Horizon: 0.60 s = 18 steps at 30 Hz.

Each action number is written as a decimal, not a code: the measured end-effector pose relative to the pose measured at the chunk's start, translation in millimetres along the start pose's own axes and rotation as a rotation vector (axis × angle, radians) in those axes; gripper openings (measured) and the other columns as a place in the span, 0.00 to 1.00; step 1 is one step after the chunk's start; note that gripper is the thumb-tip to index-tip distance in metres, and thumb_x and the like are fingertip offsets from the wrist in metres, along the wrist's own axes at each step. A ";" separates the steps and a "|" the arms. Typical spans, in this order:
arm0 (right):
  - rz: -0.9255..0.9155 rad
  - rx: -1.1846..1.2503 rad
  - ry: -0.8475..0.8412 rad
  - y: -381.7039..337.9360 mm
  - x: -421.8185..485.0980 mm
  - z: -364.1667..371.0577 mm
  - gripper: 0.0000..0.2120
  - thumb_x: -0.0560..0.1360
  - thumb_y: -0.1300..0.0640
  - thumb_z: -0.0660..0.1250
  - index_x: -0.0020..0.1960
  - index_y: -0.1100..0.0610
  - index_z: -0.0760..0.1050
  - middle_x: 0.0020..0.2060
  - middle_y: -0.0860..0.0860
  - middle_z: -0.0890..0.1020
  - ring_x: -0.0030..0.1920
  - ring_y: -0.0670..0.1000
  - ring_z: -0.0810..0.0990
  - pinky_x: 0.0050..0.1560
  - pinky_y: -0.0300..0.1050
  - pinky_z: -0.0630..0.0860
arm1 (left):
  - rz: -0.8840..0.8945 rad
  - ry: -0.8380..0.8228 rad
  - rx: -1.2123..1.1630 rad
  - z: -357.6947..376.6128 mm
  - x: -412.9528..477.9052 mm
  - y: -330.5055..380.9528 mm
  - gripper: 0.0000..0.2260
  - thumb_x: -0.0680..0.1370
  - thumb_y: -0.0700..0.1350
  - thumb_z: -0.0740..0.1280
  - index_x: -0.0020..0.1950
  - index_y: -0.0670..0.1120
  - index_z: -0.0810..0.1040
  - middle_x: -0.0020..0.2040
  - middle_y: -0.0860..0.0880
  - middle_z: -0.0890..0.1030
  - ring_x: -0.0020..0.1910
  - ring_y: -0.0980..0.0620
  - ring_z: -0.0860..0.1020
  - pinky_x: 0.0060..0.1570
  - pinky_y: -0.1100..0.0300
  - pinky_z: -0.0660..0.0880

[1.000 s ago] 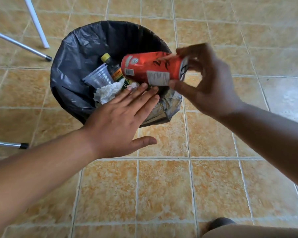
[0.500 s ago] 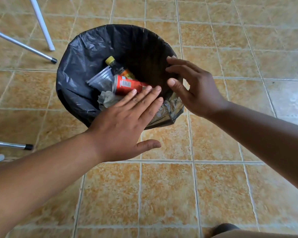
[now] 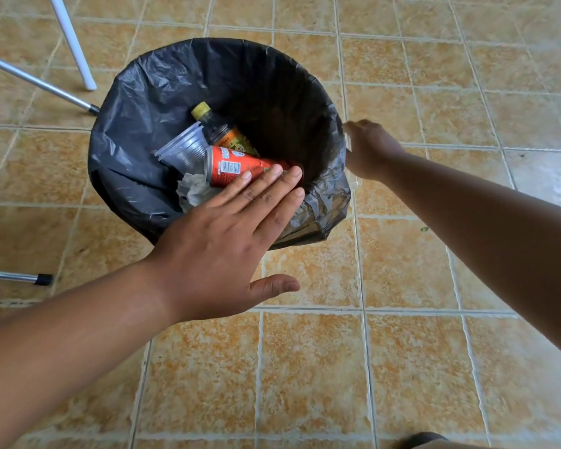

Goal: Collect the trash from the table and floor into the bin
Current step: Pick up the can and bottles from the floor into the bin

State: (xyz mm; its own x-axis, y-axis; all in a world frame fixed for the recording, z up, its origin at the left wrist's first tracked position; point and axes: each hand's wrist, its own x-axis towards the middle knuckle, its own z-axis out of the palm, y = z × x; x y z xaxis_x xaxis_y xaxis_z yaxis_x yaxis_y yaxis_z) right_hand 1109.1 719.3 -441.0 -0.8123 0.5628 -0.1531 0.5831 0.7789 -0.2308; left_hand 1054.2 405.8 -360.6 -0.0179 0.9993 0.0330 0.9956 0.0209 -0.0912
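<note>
Left hand (image 3: 221,241) flat over the bin (image 3: 136,102), right hand (image 3: 368,150) at its rim — grip unclear — a nudge could tip it.

Nothing legible. The red can (image 3: 240,166) carries a white printed panel, perhaps a barcode, too small to read; the bottle (image 3: 222,132) beside it has an orange label with a blurred round emblem.

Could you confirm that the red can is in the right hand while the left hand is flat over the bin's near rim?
Not quite: in the head view the red can lies inside the bin, beside the clear cup, not in the right hand. The left hand is flat over the near rim.
</note>
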 end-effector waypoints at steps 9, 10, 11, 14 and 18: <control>0.122 -0.046 -0.256 6.4 -2.0 60.0 0.23 0.78 0.61 0.62 0.72 0.60 0.66 0.64 0.66 0.72 0.56 0.67 0.77 0.52 0.59 0.78 | -0.005 0.003 -0.019 1.3 -0.8 0.8 0.43 0.79 0.71 0.48 0.81 0.40 0.49 0.82 0.41 0.48 0.81 0.44 0.48 0.77 0.44 0.57; 0.142 -0.039 -0.248 7.6 -3.9 62.3 0.25 0.78 0.63 0.63 0.73 0.61 0.64 0.64 0.67 0.72 0.56 0.68 0.77 0.52 0.60 0.78 | -0.006 0.005 -0.018 1.3 -0.7 0.6 0.42 0.79 0.71 0.48 0.81 0.40 0.49 0.82 0.41 0.49 0.81 0.44 0.48 0.77 0.43 0.57; 0.155 -0.041 -0.236 9.3 -5.3 63.9 0.28 0.77 0.65 0.64 0.75 0.62 0.62 0.64 0.67 0.72 0.56 0.68 0.77 0.52 0.61 0.79 | -0.007 0.007 -0.017 1.4 -0.6 0.5 0.42 0.79 0.71 0.48 0.81 0.40 0.49 0.82 0.41 0.49 0.81 0.44 0.48 0.77 0.43 0.57; 0.131 -0.062 -0.165 15.0 -6.5 63.3 0.32 0.74 0.67 0.68 0.75 0.62 0.61 0.63 0.67 0.73 0.58 0.69 0.76 0.52 0.63 0.78 | -0.007 0.012 -0.011 1.7 -0.1 -0.1 0.42 0.80 0.71 0.48 0.81 0.39 0.50 0.82 0.41 0.49 0.81 0.44 0.48 0.77 0.43 0.57; 0.062 -0.080 -0.055 23.2 -1.2 53.3 0.28 0.77 0.60 0.66 0.76 0.60 0.63 0.73 0.66 0.66 0.65 0.70 0.73 0.55 0.64 0.79 | -0.003 0.013 0.002 2.8 0.2 -0.1 0.42 0.80 0.71 0.47 0.81 0.39 0.49 0.82 0.40 0.49 0.81 0.44 0.48 0.77 0.43 0.56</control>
State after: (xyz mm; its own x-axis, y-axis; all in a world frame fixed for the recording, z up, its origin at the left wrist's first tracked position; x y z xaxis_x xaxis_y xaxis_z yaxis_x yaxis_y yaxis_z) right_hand 1123.0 721.9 -497.5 -0.7729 0.5959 -0.2179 0.6292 0.7641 -0.1423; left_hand 1053.7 406.1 -363.4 -0.0197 0.9987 0.0462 0.9954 0.0239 -0.0933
